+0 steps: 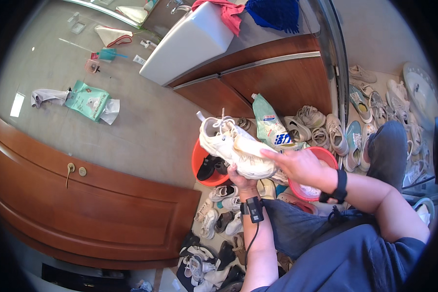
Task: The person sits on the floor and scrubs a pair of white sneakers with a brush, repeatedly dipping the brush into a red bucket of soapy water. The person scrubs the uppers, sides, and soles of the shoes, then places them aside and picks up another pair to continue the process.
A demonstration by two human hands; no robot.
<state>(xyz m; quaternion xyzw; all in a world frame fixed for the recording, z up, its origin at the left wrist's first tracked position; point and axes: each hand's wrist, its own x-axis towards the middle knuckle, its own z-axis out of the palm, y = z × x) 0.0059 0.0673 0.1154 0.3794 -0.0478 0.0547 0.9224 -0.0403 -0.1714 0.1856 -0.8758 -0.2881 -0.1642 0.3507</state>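
A white lace-up sneaker (217,137) is held up before me, tilted with its heel to the upper left. My left hand (242,179) grips it from beneath near the sole. Against the shoe's upper, my right hand (308,166) presses what looks like a pale scrubbing brush (253,149), its far end under my fingers. The underside of that brush is hard to make out. Below my right hand stands a red basin (294,188) with whitish suds in it. An orange-red bucket (195,160) behind the sneaker contains dark shoes (206,168).
A green detergent bag (266,113) leans by the brown cabinet (284,80). Many shoes lie on the floor at left (210,222) and beside the glass door frame (339,87). A wooden door (87,208) spans the left. A white washbasin (189,43) is above.
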